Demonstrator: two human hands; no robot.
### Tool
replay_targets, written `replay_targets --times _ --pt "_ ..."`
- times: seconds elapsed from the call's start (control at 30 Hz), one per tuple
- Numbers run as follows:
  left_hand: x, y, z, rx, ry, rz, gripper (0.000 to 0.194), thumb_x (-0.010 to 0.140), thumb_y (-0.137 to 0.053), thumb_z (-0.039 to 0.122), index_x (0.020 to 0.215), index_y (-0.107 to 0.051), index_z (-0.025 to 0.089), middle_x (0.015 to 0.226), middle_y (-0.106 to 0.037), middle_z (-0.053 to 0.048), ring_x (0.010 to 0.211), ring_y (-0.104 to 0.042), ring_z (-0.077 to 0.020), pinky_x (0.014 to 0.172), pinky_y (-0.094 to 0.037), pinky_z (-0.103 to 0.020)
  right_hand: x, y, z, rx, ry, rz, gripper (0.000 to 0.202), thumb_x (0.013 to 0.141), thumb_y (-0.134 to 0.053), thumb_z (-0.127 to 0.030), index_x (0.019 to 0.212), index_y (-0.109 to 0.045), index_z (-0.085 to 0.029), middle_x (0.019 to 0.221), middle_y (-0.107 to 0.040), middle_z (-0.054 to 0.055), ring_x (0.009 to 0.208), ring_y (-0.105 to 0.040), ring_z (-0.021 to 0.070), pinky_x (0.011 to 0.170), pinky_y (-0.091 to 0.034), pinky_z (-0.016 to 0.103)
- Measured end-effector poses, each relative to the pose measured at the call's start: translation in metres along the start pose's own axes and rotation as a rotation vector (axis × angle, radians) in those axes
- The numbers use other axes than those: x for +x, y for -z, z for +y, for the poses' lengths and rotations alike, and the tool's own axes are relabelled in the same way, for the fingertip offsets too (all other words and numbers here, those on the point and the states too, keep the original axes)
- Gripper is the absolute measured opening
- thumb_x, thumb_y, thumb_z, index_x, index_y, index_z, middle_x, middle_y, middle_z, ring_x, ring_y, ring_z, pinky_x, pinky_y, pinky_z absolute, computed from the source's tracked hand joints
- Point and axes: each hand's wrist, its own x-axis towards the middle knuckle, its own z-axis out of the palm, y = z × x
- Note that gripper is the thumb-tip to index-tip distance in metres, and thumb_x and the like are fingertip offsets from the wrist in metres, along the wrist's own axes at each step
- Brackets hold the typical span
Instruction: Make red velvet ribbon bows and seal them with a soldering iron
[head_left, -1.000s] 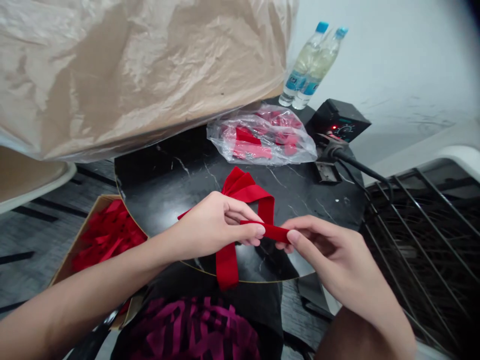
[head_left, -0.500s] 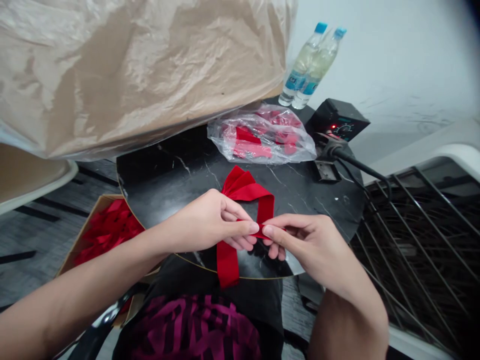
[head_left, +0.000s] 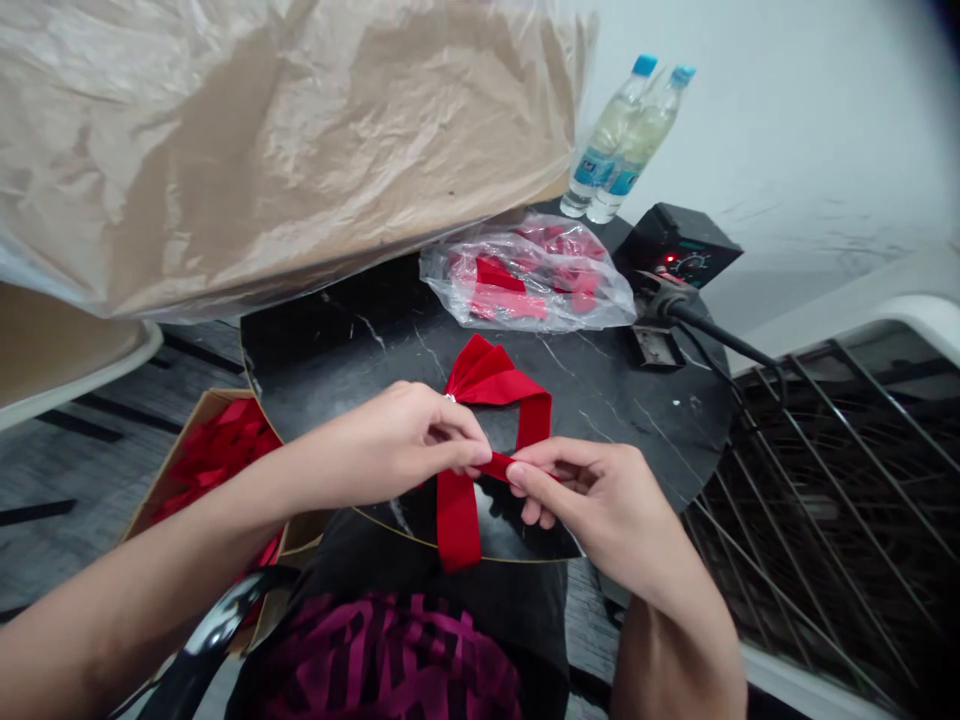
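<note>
A narrow, folded stretch of red ribbon [head_left: 496, 466] runs between my two hands above the front of the round black table [head_left: 337, 350]. My left hand [head_left: 427, 435] pinches one end of that stretch between thumb and fingers. My right hand [head_left: 570, 480] grips it a little to the right, thumb on top. Behind the hands lies a gathered red bow part [head_left: 491, 372], with a small shiny bit at its left, partly hidden by my left hand. One ribbon tail hangs over the table's front edge.
A clear plastic bag [head_left: 532, 285] of red pieces lies at the back of the table. Beside it are two bottles [head_left: 611, 150], a black control box [head_left: 675, 245] and its cable. A box of red ribbons [head_left: 217, 450] stands at left; a wire rack [head_left: 817, 500] is at right.
My hands have drawn slightly apart. The left hand has shifted left, and a folded length of red ribbon now shows between the fingertips.
</note>
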Motion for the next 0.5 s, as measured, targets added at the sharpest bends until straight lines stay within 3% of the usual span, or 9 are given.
replay_targets --times 0.1,0.13,0.2,0.33,0.5 --pt "0.003 0.005 -0.018 0.281 0.027 0.373 0.041 0.092 -0.061 0.054 0.113 -0.074 0.022 0.095 -0.078 -0.005 0.087 -0.070 -0.0222 0.081 -0.049 -0.031 -0.001 0.001 0.008 0.011 -0.029 0.096 0.028 0.086 -0.075 -0.043 0.087 -0.077 -0.016 0.064 -0.071 0.004 0.055 -0.067 0.0142 0.051 -0.054 0.021" --pt "0.006 0.005 -0.024 0.343 0.058 0.429 0.046 0.090 -0.063 0.056 0.117 -0.072 0.020 0.098 -0.077 -0.007 0.090 -0.070 -0.0243 0.083 -0.049 -0.033 -0.001 0.001 0.011 0.007 -0.036 0.129 0.029 0.086 -0.075 -0.044 0.087 -0.077 -0.015 0.064 -0.071 0.004 0.055 -0.067 0.0145 0.051 -0.054 0.022" --pt "0.012 0.002 -0.035 0.405 0.103 0.406 0.048 0.085 -0.068 0.055 0.116 -0.071 0.018 0.101 -0.076 -0.010 0.093 -0.070 -0.0276 0.083 -0.049 -0.035 0.000 0.000 0.016 0.006 -0.052 0.188 0.032 0.084 -0.076 -0.047 0.086 -0.077 -0.015 0.066 -0.072 0.006 0.055 -0.067 0.0151 0.051 -0.055 0.023" --pt "0.021 -0.002 -0.042 0.288 0.121 0.378 0.030 0.078 -0.077 0.044 0.096 -0.077 0.021 0.084 -0.076 -0.006 0.080 -0.069 -0.0257 0.075 -0.049 -0.034 -0.002 -0.009 0.022 0.022 -0.076 0.294 0.034 0.082 -0.077 -0.049 0.085 -0.077 -0.015 0.072 -0.074 0.007 0.058 -0.069 0.0163 0.051 -0.056 0.022" --pt "0.014 0.001 -0.025 -0.385 0.121 0.232 0.023 0.075 -0.083 0.032 0.090 -0.074 0.018 0.091 -0.077 -0.004 0.086 -0.072 -0.0204 0.080 -0.054 -0.029 -0.012 -0.027 0.025 0.045 -0.048 0.469 0.034 0.082 -0.077 -0.050 0.089 -0.076 -0.016 0.073 -0.075 0.007 0.059 -0.070 0.0179 0.053 -0.058 0.024"
